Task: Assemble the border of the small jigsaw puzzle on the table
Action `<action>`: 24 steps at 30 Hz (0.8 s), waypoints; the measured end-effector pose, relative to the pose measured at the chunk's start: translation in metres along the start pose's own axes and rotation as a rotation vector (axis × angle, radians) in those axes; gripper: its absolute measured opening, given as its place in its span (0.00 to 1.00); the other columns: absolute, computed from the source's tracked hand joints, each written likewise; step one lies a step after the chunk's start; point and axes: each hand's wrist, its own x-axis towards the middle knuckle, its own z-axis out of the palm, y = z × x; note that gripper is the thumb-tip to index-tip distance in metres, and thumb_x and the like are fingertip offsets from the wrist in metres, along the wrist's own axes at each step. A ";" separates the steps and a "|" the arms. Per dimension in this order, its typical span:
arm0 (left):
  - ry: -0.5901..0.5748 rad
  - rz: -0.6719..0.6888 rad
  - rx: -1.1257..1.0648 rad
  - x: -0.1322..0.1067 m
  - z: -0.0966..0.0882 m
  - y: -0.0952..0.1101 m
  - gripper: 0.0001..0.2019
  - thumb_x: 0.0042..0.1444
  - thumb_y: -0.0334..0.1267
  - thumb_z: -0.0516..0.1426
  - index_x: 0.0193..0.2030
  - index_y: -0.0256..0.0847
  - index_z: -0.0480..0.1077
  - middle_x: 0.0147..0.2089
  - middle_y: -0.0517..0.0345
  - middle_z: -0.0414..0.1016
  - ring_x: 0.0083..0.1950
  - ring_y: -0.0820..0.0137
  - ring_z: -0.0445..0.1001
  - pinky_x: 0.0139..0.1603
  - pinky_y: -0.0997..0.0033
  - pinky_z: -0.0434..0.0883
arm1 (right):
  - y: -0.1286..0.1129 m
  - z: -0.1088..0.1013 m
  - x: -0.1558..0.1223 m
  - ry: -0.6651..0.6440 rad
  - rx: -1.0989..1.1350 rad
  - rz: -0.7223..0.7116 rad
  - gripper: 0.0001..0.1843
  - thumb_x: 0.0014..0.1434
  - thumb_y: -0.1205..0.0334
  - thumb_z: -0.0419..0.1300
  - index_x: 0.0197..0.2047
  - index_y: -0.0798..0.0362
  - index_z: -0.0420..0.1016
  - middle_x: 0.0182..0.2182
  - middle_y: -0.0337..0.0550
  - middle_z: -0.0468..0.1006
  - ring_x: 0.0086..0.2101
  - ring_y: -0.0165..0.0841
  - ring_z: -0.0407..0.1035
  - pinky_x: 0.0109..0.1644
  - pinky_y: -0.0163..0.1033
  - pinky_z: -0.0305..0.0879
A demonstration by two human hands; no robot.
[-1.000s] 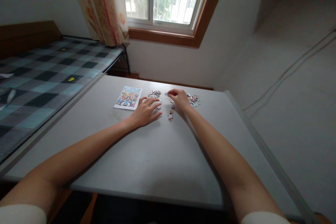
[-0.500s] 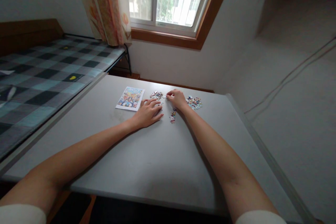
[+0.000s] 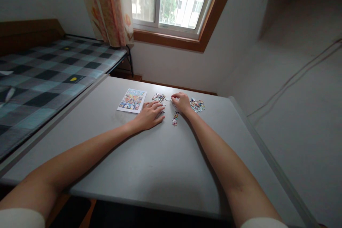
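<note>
My left hand [image 3: 151, 115] lies flat on the grey-white table with its fingers spread. It rests beside a printed picture sheet [image 3: 131, 100], with a few small jigsaw puzzle pieces by its fingertips. My right hand [image 3: 182, 103] is bent, thumb and fingers pinched together low over the table; whatever they hold is too small to make out. Between the hands, a narrow cluster of joined or closely laid puzzle pieces [image 3: 175, 118] runs toward me. One pile of loose pieces [image 3: 158, 97] sits beyond my left hand. Another colourful pile [image 3: 197, 105] is right of my right hand, which partly covers it.
The table [image 3: 149, 167] has a raised edge strip [image 3: 267, 156] along its right side, near the wall. A bed with a checked mattress [image 3: 61, 67] stands at the left. Behind the table are a curtain [image 3: 107, 7] and a barred window [image 3: 176, 0].
My right hand has shifted very slightly to the right, its fingertips still pinched. My left hand stays in nearly the same place. The view has moved a little.
</note>
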 end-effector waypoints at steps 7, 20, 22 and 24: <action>-0.024 0.004 -0.001 0.001 0.000 -0.001 0.18 0.64 0.46 0.51 0.57 0.43 0.69 0.60 0.51 0.70 0.65 0.56 0.61 0.62 0.51 0.57 | -0.002 -0.003 -0.013 -0.035 -0.053 -0.105 0.13 0.60 0.58 0.59 0.46 0.48 0.81 0.41 0.47 0.77 0.44 0.40 0.66 0.52 0.46 0.61; 0.087 0.059 -0.046 -0.002 -0.006 0.000 0.11 0.63 0.41 0.53 0.47 0.45 0.74 0.54 0.55 0.75 0.62 0.62 0.65 0.61 0.55 0.58 | 0.009 -0.007 -0.020 0.114 0.103 -0.115 0.18 0.63 0.61 0.53 0.52 0.53 0.77 0.40 0.49 0.76 0.43 0.39 0.67 0.54 0.46 0.62; 0.090 0.056 -0.051 -0.001 -0.007 0.001 0.10 0.63 0.41 0.53 0.46 0.45 0.74 0.52 0.56 0.76 0.60 0.62 0.67 0.61 0.55 0.57 | 0.014 -0.009 -0.024 0.122 0.126 -0.106 0.17 0.61 0.64 0.53 0.50 0.55 0.78 0.39 0.49 0.76 0.41 0.39 0.68 0.53 0.45 0.63; 0.082 0.049 -0.053 -0.001 -0.009 0.002 0.10 0.63 0.40 0.53 0.45 0.45 0.75 0.50 0.56 0.77 0.57 0.63 0.69 0.60 0.55 0.58 | 0.018 -0.010 -0.029 0.117 0.147 -0.102 0.17 0.60 0.66 0.53 0.49 0.55 0.78 0.38 0.49 0.76 0.40 0.38 0.69 0.52 0.44 0.64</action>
